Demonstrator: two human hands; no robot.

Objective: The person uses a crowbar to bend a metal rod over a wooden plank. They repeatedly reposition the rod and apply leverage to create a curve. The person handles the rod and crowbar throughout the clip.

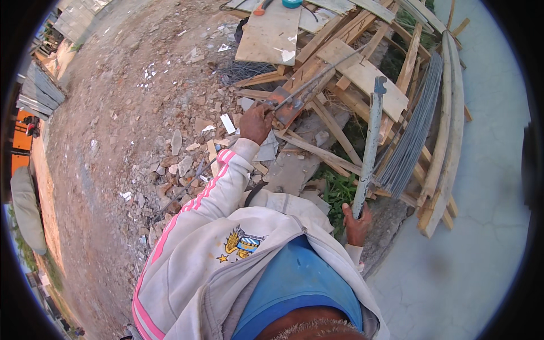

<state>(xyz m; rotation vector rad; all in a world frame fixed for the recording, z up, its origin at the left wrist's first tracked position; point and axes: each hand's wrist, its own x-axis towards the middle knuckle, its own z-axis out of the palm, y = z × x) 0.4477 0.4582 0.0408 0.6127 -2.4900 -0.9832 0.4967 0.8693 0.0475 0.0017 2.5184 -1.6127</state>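
Observation:
My left hand is closed around a thin steel rod, a rebar. The rebar runs slantwise from the wood pile at the upper right, past my hand, down toward the rubble at the left. Just beyond my fingers it lies across a rusty, reddish metal plate on a timber. On the right, my right hand grips the lower end of a long pale-painted pipe, a rebar bending bar. Its notched hook end points up and away from me, apart from the rebar.
Wooden planks and plywood sheets lie piled ahead. A bundle of thin steel rods leans along long boards near the pale wall. Coiled wire sits beside the plywood. Broken stones cover the ground at left.

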